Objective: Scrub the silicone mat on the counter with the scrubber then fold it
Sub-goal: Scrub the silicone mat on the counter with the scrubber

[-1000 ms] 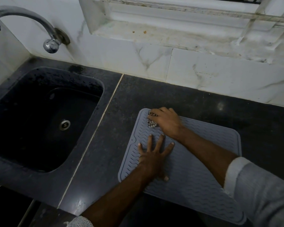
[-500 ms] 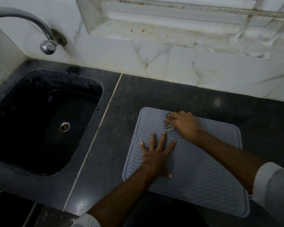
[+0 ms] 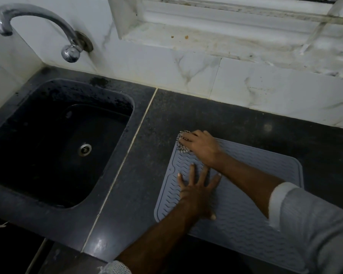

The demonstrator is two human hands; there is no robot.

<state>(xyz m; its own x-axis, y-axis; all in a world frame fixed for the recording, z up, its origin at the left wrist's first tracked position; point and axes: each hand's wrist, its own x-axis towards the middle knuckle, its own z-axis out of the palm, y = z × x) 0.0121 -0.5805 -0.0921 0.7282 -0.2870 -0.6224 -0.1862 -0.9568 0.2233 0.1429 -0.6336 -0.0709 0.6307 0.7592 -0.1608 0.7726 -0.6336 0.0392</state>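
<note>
Dark desk (image 3: 186,115): left hand (image 3: 196,191) pins mat (image 3: 246,214) flat; right hand (image 3: 201,147) grips scrubber (image 3: 181,143) at far-left corner, mat stretching right.

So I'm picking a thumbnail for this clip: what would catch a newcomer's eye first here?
The two bare arms meeting on the grey silicone mat at lower right: the left hand pressed flat with fingers spread, the right hand gripping a checkered scrubber at the mat's far left corner. After that, the deep black sink at left, with its curved chrome tap on the marbled wall above.
</note>
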